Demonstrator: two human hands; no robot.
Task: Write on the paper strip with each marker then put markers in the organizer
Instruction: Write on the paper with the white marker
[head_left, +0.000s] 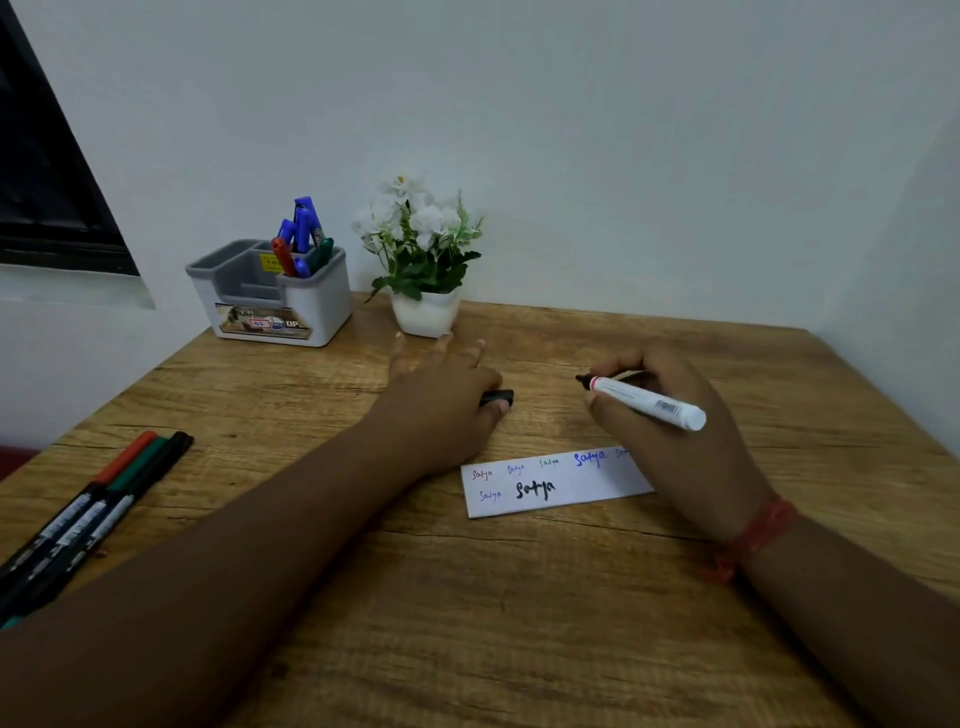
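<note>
A white paper strip (558, 486) lies on the wooden table (467, 597), with the same word written on it several times in red, blue and black. Above the strip's right end, my right hand (675, 431) grips an uncapped white marker (649, 402) whose black tip points left. Left of it, my left hand (447, 400) pinches the black cap (497, 397) between thumb and index finger, low on the table, while its other fingers stretch forward. The grey-and-white organizer (317, 306) stands at the back left and holds several blue, red and green markers (301, 239).
Three capped markers (98, 504) with red, green and black caps lie side by side at the table's left edge. A white pot of white flowers (423, 312) stands just beyond my left hand. A white wall is behind, and a dark window sits at the far left.
</note>
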